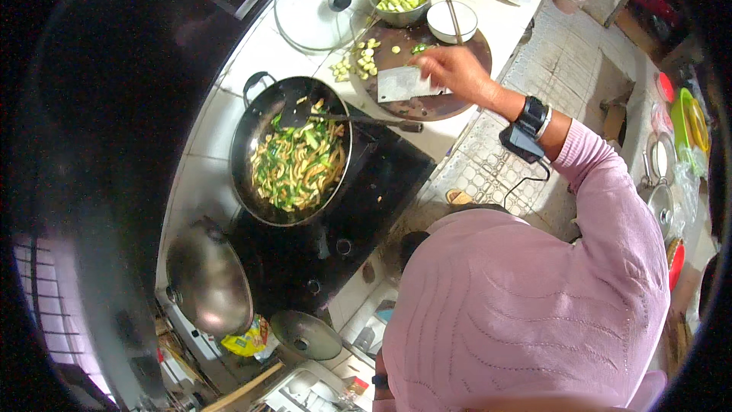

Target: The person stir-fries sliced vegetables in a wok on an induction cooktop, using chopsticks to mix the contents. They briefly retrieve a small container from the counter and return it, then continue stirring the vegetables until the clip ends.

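Observation:
My right hand (pixel 449 68) is over the round wooden chopping board (pixel 480 60), fingers bent above the blade of a cleaver (pixel 397 84); whether it pinches anything is unclear. Small green pieces (pixel 420 47) lie by its fingertips, and chopped pale-green vegetable pieces (pixel 366 60) sit at the board's left edge. My left hand is out of view; only part of that arm, with a dark band, shows beside my torso. A black wok (pixel 243 183) on the black stove holds cooked greens and pale strips (pixel 297 166). A spatula (pixel 366 119) rests across its rim.
Behind the board stand a metal bowl of cut vegetable (pixel 401 18) and a white bowl (pixel 452 22) with chopsticks (pixel 453 14) across it. A glass lid (pixel 309 8) lies at the back left. The black stovetop (pixel 372 183) extends below the wok, near another metal pan (pixel 209 280) and lid (pixel 320 337).

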A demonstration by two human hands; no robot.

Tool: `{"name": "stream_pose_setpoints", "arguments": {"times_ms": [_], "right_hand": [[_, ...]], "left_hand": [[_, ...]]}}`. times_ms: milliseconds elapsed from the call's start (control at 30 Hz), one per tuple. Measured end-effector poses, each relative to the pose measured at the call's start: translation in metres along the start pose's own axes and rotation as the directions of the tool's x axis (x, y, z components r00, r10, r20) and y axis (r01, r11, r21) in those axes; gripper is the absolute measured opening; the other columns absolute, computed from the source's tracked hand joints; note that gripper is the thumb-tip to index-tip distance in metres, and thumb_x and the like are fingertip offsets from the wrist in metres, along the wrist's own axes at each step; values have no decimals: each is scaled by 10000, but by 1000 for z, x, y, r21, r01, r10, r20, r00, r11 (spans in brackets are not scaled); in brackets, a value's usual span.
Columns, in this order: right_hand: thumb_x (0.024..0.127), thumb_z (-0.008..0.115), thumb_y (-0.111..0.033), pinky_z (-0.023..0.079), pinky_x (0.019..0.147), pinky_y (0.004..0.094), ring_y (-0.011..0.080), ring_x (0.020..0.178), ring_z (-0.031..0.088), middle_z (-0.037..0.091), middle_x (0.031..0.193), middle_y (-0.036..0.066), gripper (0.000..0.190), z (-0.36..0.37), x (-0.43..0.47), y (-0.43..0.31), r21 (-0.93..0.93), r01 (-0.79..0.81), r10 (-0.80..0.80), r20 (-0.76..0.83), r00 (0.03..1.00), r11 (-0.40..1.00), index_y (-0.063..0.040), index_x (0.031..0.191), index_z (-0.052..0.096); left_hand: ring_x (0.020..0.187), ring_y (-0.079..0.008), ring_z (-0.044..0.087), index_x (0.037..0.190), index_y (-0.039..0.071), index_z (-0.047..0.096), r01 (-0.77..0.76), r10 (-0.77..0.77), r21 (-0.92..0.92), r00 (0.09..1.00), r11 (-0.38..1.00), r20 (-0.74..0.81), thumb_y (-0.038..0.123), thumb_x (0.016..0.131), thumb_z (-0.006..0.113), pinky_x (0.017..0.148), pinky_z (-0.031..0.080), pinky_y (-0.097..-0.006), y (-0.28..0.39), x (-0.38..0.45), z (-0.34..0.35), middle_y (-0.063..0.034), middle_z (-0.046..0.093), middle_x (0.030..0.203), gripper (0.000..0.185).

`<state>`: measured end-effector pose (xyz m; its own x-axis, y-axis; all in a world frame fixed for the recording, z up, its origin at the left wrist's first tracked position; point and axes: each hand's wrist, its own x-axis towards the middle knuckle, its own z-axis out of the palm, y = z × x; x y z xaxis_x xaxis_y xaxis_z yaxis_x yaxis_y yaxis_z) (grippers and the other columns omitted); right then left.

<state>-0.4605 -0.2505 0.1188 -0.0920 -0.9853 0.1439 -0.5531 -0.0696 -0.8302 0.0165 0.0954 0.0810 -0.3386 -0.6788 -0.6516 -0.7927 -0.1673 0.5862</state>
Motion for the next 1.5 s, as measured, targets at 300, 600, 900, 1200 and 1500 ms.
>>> {"name": "stream_pose_setpoints", "arguments": {"times_ms": [300, 600, 900, 1200, 1500], "right_hand": [[721, 677, -58, 471, 942, 467, 342, 1260, 456, 451, 1391, 132, 851, -68, 48, 157, -878, -10, -190, -115, 975, 479, -304, 1479, 380], [773, 739, -182, 441, 970, 455, 307, 1273, 452, 456, 1395, 101, 619, -51, 91, 181, -879, 218, -203, 142, 969, 425, -219, 1347, 511], [918, 621, -105, 513, 765, 338, 309, 864, 610, 562, 1045, 127, 139, -86, 107, 125, -632, 418, -518, 31, 855, 652, -70, 1052, 611], [1027, 507, -346, 514, 949, 360, 235, 1023, 675, 668, 1088, 139, 396, -22, 66, -45, 658, 41, -238, 212, 948, 752, 9, 1186, 576], [1009, 563, -204, 589, 763, 278, 168, 855, 707, 688, 966, 82, 241, 110, 72, -105, 608, -24, -299, 424, 855, 794, 20, 1065, 634]], "left_hand": [[1057, -369, 622, 1131, 29, 645, -1, 0, 30, 1000, 1000, 24, 290, 910, 544, 866, 498, -426, 23, 16, 1, -206, 663, 1131, 357], [1063, -370, 619, 1139, 27, 640, 25, -25, -47, 1000, 999, 0, 285, 912, 541, 874, 497, -426, 47, -2, 49, -208, 660, 1138, 357], [1070, -371, 616, 1147, 25, 636, 67, -70, -137, 997, 988, -20, 279, 913, 538, 882, 496, -427, 54, -37, 89, -209, 657, 1146, 359], [1076, -373, 613, 1155, 24, 632, 38, -48, -164, 997, 986, -57, 273, 914, 535, 890, 495, -427, 41, -34, 91, -211, 654, 1153, 360], [1082, -374, 610, 1163, 22, 627, 10, -21, -166, 997, 986, -70, 267, 915, 532, 898, 494, -427, 26, -41, 84, -213, 651, 1160, 361]]}}
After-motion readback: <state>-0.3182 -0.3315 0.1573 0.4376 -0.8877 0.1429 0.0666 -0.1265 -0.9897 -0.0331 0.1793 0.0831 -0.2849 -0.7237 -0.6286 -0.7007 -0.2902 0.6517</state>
